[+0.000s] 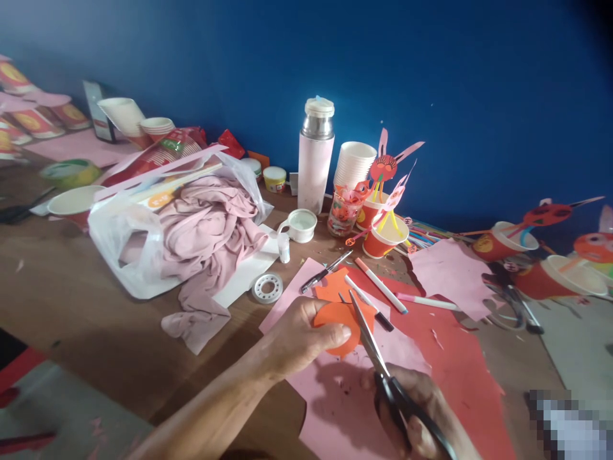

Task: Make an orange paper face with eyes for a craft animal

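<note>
My left hand (309,335) pinches a rounded piece of orange paper (332,314), its thumb lying flat across the front. Black-handled scissors (380,365) are gripped in my right hand (424,395). Their blades point up and to the left, slightly parted at the right edge of the orange paper. Beneath both hands lie pink paper (335,393) and a red sheet (472,377). Just beyond the orange paper are a white marker with a dark cap (368,301), an orange marker (380,285) and a black pen (326,271).
Behind stand a pink thermos (316,169), stacked paper cups (355,163) and cups with paper rabbit-like figures (385,239). A plastic bag (119,249) and crumpled pink cloth (211,217) lie left, near a white mug (302,227). More decorated cups (560,278) are at right.
</note>
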The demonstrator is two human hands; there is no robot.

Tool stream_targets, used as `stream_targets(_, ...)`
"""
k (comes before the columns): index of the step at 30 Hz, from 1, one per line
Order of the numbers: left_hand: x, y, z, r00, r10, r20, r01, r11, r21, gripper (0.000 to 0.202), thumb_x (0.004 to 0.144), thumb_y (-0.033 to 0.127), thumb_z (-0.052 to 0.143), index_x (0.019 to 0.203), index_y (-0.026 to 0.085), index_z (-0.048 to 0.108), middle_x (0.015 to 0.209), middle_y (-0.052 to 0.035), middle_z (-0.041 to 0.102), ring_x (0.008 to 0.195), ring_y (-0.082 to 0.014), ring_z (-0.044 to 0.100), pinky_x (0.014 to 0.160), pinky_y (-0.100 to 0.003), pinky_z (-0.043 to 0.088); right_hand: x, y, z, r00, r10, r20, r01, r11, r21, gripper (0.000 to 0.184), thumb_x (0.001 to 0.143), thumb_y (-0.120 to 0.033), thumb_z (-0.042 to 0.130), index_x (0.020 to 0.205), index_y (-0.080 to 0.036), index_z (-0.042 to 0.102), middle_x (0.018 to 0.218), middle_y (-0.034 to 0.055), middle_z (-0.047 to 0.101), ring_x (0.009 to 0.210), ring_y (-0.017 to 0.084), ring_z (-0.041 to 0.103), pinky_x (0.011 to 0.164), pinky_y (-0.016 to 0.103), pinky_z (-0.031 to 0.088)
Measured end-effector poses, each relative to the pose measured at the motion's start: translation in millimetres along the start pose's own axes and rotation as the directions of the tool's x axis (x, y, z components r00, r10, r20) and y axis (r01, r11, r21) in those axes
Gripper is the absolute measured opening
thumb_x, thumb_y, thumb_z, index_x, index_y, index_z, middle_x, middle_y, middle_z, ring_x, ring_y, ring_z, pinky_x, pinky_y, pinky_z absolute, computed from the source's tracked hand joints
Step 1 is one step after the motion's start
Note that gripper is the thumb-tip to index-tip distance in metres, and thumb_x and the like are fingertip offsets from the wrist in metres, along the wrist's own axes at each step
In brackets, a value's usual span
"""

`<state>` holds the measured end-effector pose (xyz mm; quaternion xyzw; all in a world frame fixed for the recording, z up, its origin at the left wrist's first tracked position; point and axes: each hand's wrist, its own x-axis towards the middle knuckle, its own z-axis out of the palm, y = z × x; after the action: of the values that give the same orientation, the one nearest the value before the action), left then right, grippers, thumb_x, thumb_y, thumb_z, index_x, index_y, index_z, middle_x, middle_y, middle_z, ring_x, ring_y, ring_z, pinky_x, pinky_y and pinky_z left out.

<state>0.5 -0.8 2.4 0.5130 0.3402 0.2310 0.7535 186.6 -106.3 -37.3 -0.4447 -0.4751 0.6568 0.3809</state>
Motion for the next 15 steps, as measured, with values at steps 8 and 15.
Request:
stream_targets(8, -1.8, 4.0, -1.6, 1.0, -0.014, 0.01, 0.014, 0.999, 0.045, 0.015, 0.068, 0.023, 0.052, 0.069, 0.011, 0.062, 0.06, 0.0016, 0.05, 0.055, -0.0085, 0.041, 0.055, -0.021, 0.033, 2.3, 0.0, -2.0, 0.999, 0.012, 0.047, -0.01, 0.999, -0.037, 0.058, 0.067, -0.068, 0.054, 0.088, -0.015, 0.056, 0.053, -0.0048, 0.04, 0.041, 0.005, 0.029, 0.041, 0.019, 0.021)
stream_targets(15, -1.8, 6.4, -0.5, 1.0, 0.012, 0.009, -0.013, 0.998, 0.058, 0.013, 0.069, 0.021, 0.05, 0.065, 0.012, 0.059, 0.057, 0.0033, 0.044, 0.054, -0.008, 0.037, 0.052, -0.021, 0.029, 3.3, -1.3, -0.3, 0.998, 0.039, 0.043, -0.038, 0.999, -0.037, 0.06, 0.063, -0.071, 0.055, 0.082, -0.014, 0.058, 0.049, -0.0069, 0.033, 0.04, 0.004, 0.026, 0.04, 0.02, 0.018)
